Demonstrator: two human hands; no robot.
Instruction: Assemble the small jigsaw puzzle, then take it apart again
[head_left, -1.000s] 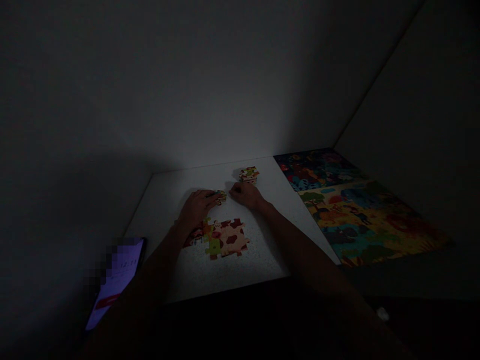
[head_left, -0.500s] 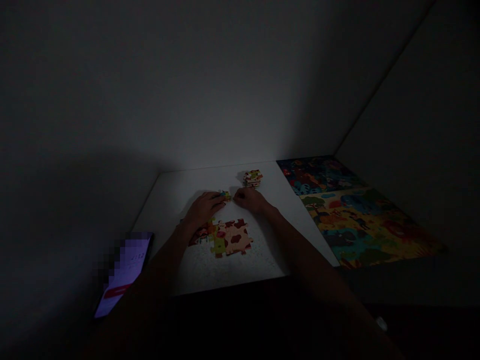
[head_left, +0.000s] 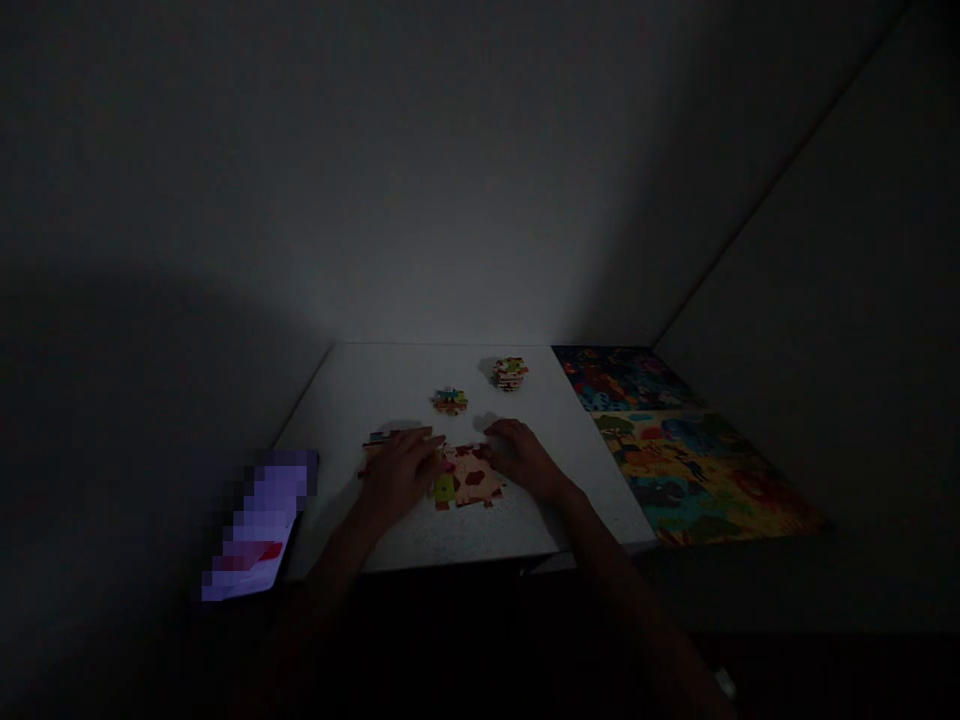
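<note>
A joined group of puzzle pieces with a brown-spotted pink animal [head_left: 474,480] lies on the white table [head_left: 420,550]. My left hand [head_left: 405,465] rests over the left part of the group, fingers spread, covering some pieces. At the upper right edge of the group is my right hand [head_left: 519,450], its fingers apart and nothing visible in them. Beyond the hands lies a small pile of pieces [head_left: 450,401], and farther back to the right stands a taller stack of pieces [head_left: 509,373].
Two colourful animal pictures lie at the right, a dark one [head_left: 626,378] behind a yellow one [head_left: 705,475]. A lit phone [head_left: 259,530] is at the left edge of the table. A wall [head_left: 450,200] rises behind.
Both hands have moved back toward me from the small pile to the joined pieces. The small pile is now uncovered, and the right hand's fingers have opened. The view has shifted slightly.
</note>
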